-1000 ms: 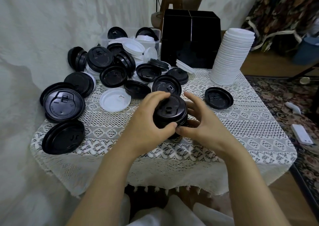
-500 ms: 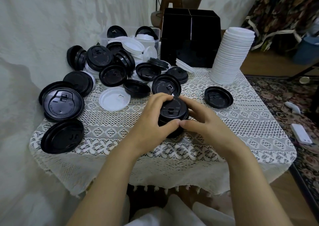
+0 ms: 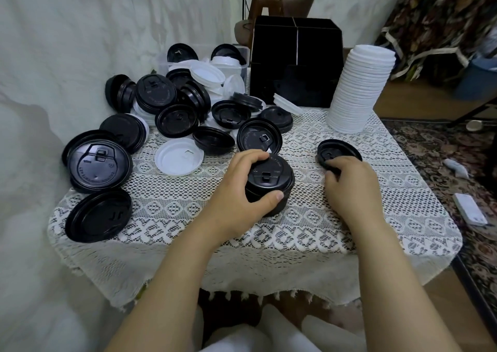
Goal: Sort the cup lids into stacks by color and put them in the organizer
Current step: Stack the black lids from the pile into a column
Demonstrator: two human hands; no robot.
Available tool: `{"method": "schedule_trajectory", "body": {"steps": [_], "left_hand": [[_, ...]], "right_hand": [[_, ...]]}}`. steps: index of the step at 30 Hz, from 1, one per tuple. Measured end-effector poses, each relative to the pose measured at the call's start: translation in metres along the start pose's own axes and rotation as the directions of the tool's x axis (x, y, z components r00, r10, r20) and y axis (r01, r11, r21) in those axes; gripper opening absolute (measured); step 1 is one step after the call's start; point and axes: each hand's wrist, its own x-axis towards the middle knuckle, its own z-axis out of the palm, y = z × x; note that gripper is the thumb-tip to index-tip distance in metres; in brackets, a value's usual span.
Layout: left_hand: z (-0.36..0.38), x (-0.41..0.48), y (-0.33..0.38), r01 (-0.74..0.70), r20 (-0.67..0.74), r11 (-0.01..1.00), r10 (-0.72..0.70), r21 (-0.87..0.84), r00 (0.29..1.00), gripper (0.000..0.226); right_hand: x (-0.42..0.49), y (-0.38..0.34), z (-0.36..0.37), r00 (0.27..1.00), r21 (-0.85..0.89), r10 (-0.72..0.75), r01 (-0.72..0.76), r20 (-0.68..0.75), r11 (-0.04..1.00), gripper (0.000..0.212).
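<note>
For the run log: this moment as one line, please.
left grip: holds black lid stack | right grip: pinches loose black lid | white lid stack: beside organizer

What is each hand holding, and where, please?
Left hand grips the black plastic lid stack by its sides; right hand touches another black lid at its near rim.

We record the lids in two colours only: black and white. The centre stack is black, as are the single lid to its right and most of the loose pile at rear left. The tall stack is white, and so is one flat lid. The organizer is black with a pale centre seam. The tablecloth is off-white lace in a repeating diamond mesh — the carpet is dark, with a floral pattern.
</note>
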Motion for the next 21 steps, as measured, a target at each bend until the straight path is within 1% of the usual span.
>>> {"method": "schedule_trajectory", "body": {"steps": [2, 4, 6, 7, 9, 11, 12, 13, 14, 17, 19, 21], "left_hand": [[0.0, 0.0, -0.001, -0.003, 0.0, 1.0, 0.003, -0.007, 1.0, 0.053], [0.0, 0.0, -0.001, -0.004, -0.002, 1.0, 0.004, -0.012, 1.0, 0.052], [-0.001, 0.0, -0.001, -0.003, -0.002, 1.0, 0.003, -0.017, 1.0, 0.052], [-0.001, 0.0, -0.001, -0.004, -0.002, 1.0, 0.004, -0.02, 1.0, 0.052], [-0.001, -0.001, -0.002, -0.008, -0.004, 1.0, 0.008, -0.019, 1.0, 0.052], [-0.001, -0.001, -0.002, -0.01, -0.005, 1.0, 0.01, -0.014, 1.0, 0.052], [-0.001, -0.001, -0.002, -0.01, -0.004, 1.0, 0.01, -0.014, 1.0, 0.051], [0.0, 0.0, -0.002, -0.012, -0.005, 1.0, 0.012, -0.014, 1.0, 0.051], [0.0, 0.0, -0.003, -0.013, -0.006, 1.0, 0.013, -0.014, 1.0, 0.051], [0.0, 0.0, -0.003, -0.008, -0.01, 1.0, 0.007, -0.021, 1.0, 0.05], [0.0, 0.0, -0.003, -0.005, -0.009, 1.0, 0.005, -0.022, 1.0, 0.051], [0.0, 0.0, -0.003, -0.002, -0.005, 1.0, 0.002, -0.024, 1.0, 0.051]], "right_hand": [[0.001, -0.003, -0.001, 0.998, 0.011, 0.009, -0.009, -0.057, 1.0, 0.025], [0.002, -0.006, -0.005, 0.99, 0.062, -0.002, 0.011, -0.143, 0.998, 0.022], [0.002, -0.011, -0.013, 0.977, 0.215, 0.009, 0.038, -0.212, 0.976, 0.021], [0.002, -0.014, -0.018, 0.976, 0.324, 0.033, 0.039, -0.213, 0.945, 0.021], [0.002, -0.02, -0.026, 0.983, 0.511, 0.091, 0.005, -0.162, 0.86, 0.021], [0.002, -0.022, -0.032, 0.985, 0.634, 0.156, -0.078, -0.069, 0.769, 0.026], [0.002, -0.021, -0.034, 0.982, 0.669, 0.186, -0.135, -0.005, 0.731, 0.029], [0.002, -0.02, -0.036, 0.978, 0.672, 0.202, -0.184, 0.052, 0.717, 0.03], [0.002, -0.018, -0.036, 0.976, 0.647, 0.199, -0.206, 0.085, 0.734, 0.03], [0.002, -0.013, -0.028, 0.982, 0.542, 0.156, -0.19, 0.109, 0.819, 0.025], [-0.001, -0.013, -0.023, 0.982, 0.539, 0.129, -0.184, 0.138, 0.822, 0.035], [-0.002, -0.014, -0.023, 0.981, 0.573, 0.126, -0.19, 0.149, 0.797, 0.045]]}}
